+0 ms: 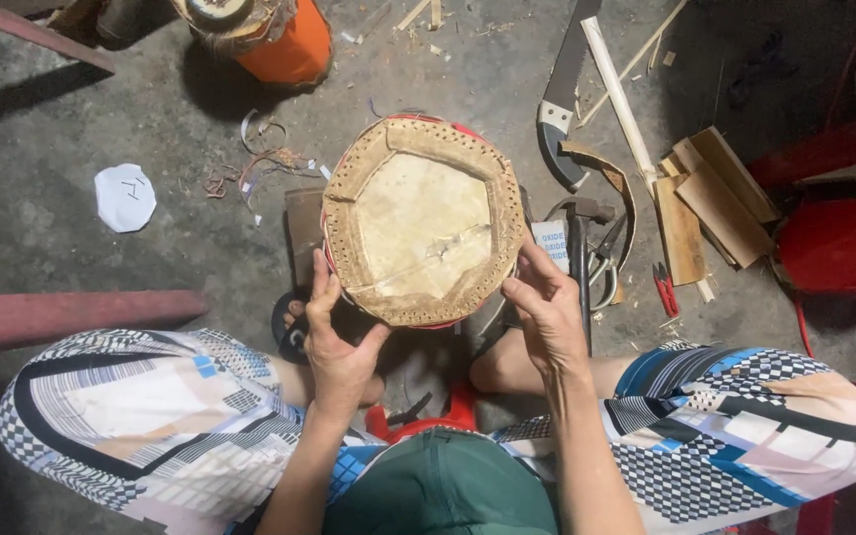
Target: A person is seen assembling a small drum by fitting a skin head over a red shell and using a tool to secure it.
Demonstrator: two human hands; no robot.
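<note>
A round drum (pixel 420 220) with a pale hide head and a punched leather rim stands upright on the concrete floor between my knees. My left hand (pixel 337 342) grips its near left edge, fingers against the rim. My right hand (pixel 547 302) holds the near right edge, thumb and fingers pinching at the rim. Red lacing shows under the rim.
To the right lie a hammer (pixel 581 238), pliers (pixel 606 260), small red cutters (pixel 664 287), a large knife (pixel 562 99), wood strips (pixel 710 203) and a curved wooden piece. An orange drum (pixel 284 40) stands at the top, a white paper scrap (pixel 125 196) at left, red furniture at right.
</note>
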